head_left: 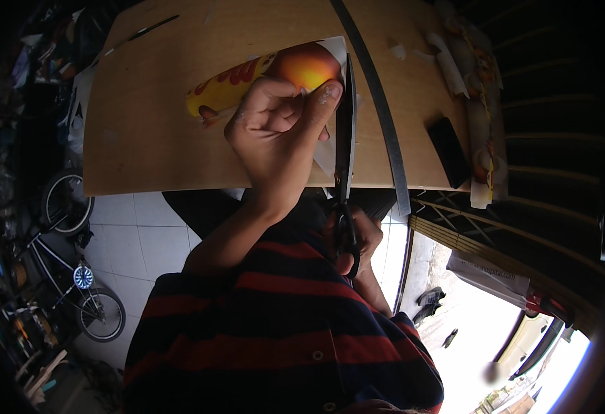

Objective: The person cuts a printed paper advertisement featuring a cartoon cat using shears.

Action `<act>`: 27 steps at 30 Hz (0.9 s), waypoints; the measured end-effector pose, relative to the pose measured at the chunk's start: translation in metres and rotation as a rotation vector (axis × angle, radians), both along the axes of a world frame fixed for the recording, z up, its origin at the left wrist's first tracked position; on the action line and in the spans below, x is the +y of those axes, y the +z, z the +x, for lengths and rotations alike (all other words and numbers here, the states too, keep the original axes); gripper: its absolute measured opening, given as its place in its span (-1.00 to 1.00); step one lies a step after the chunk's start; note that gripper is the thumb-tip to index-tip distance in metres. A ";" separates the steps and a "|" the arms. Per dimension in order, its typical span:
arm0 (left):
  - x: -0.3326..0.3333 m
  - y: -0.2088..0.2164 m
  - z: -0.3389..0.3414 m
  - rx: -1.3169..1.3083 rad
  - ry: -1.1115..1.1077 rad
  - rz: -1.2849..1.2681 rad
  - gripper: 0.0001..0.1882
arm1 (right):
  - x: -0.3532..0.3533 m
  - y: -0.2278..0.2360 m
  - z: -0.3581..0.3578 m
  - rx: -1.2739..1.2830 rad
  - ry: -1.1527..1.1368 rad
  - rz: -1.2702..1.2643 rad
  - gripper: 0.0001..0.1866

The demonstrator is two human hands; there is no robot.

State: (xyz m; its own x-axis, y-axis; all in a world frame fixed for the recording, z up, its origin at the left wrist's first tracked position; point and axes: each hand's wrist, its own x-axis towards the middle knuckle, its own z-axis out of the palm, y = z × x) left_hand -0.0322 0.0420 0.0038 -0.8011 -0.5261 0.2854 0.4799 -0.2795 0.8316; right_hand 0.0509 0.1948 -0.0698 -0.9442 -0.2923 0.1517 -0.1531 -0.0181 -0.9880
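Note:
My left hand [275,127] is closed on a printed sheet [307,63] in yellow, orange and red, its thumb pressing near the right edge. The sheet curls, and its left end reaches over the wooden table. In my right hand [366,238] is a pair of long scissors [344,131] with black handles, fingers through the loops. The blades point away from me and run along the sheet's right edge, just beside my left thumb. Whether they are fully closed is hard to tell. A pale scrap of paper [324,157] lies below the left hand next to the blades.
A long dark metal strip [378,96] crosses the wooden table [157,145] right of the scissors. Farther right lie a black phone [447,152] and rolled printed sheets [481,117]. A thin dark pen-like tool [144,33] rests at the far left. A bicycle [75,276] stands left on the tiled floor.

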 end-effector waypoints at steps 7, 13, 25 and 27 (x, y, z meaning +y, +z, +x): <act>0.000 0.007 0.002 -0.060 -0.022 0.034 -0.80 | 0.001 -0.003 -0.001 0.075 -0.006 0.034 -0.18; -0.001 0.007 0.003 -0.050 -0.042 0.021 -0.80 | -0.001 0.000 0.000 0.077 -0.017 0.026 -0.18; -0.002 0.012 0.006 -0.083 -0.053 0.012 -0.81 | -0.001 0.003 -0.004 0.132 -0.035 0.060 -0.18; -0.001 0.015 0.007 -0.098 -0.045 0.013 -0.81 | 0.000 0.001 -0.003 0.141 -0.034 0.035 -0.18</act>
